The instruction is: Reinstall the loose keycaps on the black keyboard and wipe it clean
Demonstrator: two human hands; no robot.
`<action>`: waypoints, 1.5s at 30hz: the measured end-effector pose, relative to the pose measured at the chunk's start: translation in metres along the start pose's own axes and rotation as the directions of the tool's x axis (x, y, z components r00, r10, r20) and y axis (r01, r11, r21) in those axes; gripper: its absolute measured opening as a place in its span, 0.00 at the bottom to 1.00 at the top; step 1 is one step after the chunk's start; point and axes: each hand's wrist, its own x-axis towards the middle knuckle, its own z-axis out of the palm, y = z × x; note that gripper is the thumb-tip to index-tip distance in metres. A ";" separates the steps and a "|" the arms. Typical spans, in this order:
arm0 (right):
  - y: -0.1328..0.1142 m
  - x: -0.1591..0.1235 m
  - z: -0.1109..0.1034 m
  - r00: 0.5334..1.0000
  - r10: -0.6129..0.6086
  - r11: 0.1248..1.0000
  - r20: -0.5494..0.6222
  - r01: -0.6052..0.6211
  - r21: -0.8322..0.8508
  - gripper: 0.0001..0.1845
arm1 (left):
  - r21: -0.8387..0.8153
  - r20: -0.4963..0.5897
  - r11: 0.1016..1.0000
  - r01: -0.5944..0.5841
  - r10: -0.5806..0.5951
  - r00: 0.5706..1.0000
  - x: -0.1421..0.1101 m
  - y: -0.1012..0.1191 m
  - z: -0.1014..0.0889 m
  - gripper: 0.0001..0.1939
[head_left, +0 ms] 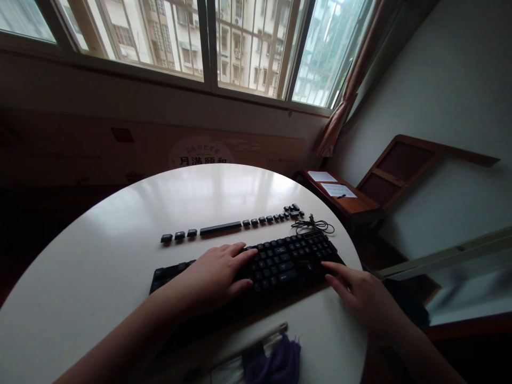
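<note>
A black computer keyboard [276,264] lies at a slant on the round white table. My left hand [224,269] rests across its left and middle part, palm down, with fingers and thumb stretched apart over the keys. Around the front right corner of the keyboard is my right hand [356,288], with its index finger on the top and its thumb lower at the front edge. A darker patch without visible keycaps [304,266] shows near the right end. Behind the keyboard runs a row of loose black keycaps, including a long spacebar [221,228].
A coiled black cable [314,226] lies at the keyboard's back right. Nearer me are a purple cloth [276,360] and a thin rod-like item [274,332]. The white table [80,288] has a curved edge. Beyond it stands a wooden chair [370,200] bearing papers [338,190].
</note>
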 end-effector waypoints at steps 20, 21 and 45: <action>0.003 0.238 -0.011 0.902 -0.381 0.915 0.203 0.399 -0.057 0.11 | -0.025 -0.012 1.000 0.009 -0.010 1.000 -0.004 0.001 -0.001 0.34; 0.002 0.249 -0.006 0.886 -0.395 0.907 0.243 0.417 -0.047 0.11 | -0.028 -0.014 1.000 0.009 -0.009 1.000 -0.004 0.001 -0.001 0.34; -0.030 0.265 0.001 0.814 -0.486 0.857 0.319 0.515 -0.009 0.09 | -0.028 -0.002 1.000 0.011 -0.011 1.000 -0.004 -0.001 0.003 0.34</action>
